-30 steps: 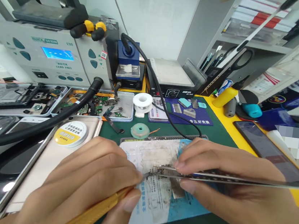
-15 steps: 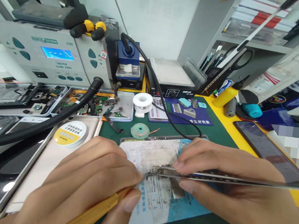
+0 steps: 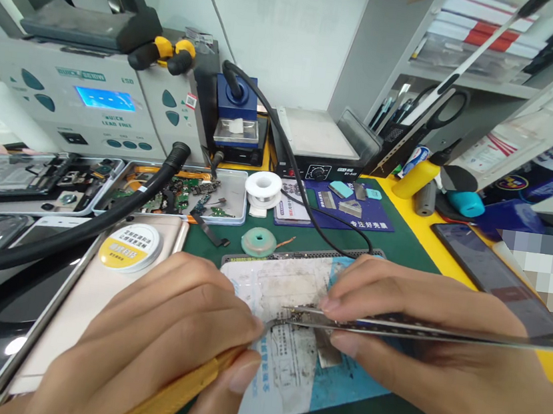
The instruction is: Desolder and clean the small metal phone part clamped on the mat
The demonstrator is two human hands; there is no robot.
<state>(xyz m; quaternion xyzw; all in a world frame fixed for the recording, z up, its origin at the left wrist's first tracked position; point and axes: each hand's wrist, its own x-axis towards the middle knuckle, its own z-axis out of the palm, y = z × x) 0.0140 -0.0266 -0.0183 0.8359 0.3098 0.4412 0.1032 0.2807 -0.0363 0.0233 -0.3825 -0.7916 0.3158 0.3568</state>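
My left hand [image 3: 164,341] is closed around the yellow handle of a scraper knife [image 3: 173,389], whose thin dark curved tip points right. Between the thumb and fingers of my right hand [image 3: 440,348] is a pair of metal tweezers [image 3: 407,328], lying nearly level with the points to the left. Both tool tips meet at a small dark circuit board piece [image 3: 306,315], partly hidden by my right fingers. Below it a flat silvery metal piece [image 3: 329,353] rests on a stained white and blue printed sheet [image 3: 278,395].
A teal-centred roll of desoldering braid [image 3: 259,242] and a white solder spool [image 3: 263,188] lie behind the sheet. A black hose [image 3: 101,239] crosses the left side above phones. A tray [image 3: 243,210] of boards stands behind. A dark phone [image 3: 481,266] lies at right.
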